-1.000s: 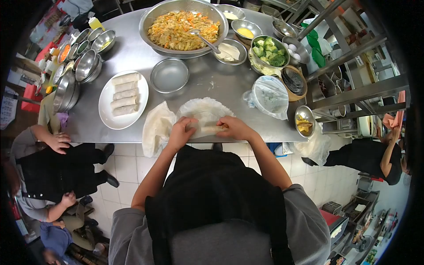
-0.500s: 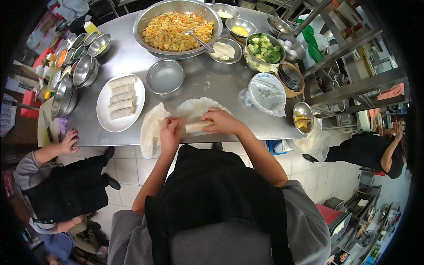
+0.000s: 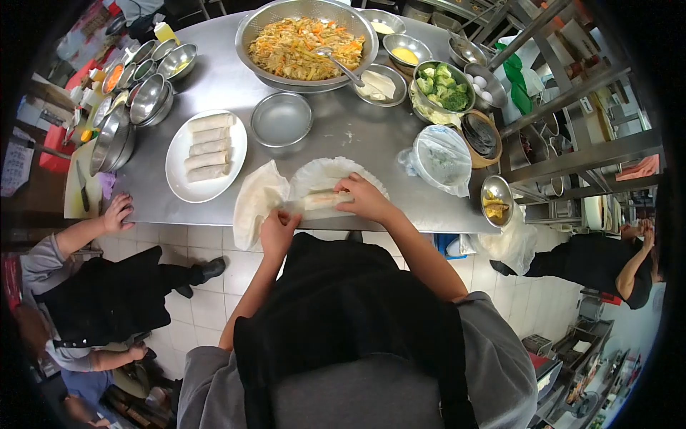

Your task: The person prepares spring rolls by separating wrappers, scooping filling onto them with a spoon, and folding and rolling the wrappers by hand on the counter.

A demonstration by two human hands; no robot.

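A round, thin spring roll wrapper lies at the table's near edge, with a partly rolled spring roll across its lower half. My left hand is closed, pinching the wrapper's near left edge beside the roll. At the other end, the curled fingers of my right hand grip the roll from above. A floppy stack of wrappers sits left of the work and droops over the table edge. Further left, a white oval plate carries several finished spring rolls.
Beyond my hands stand a shallow metal bowl and a colander of shredded filling with a spoon. Bowls of broccoli and eggs are at right, near a plastic-covered bowl. A co-worker's hand rests on the table's left edge.
My left hand has come down and slightly toward me at the wrapper's edge. My right hand stays at the roll's right end. The whole view has shifted a little.
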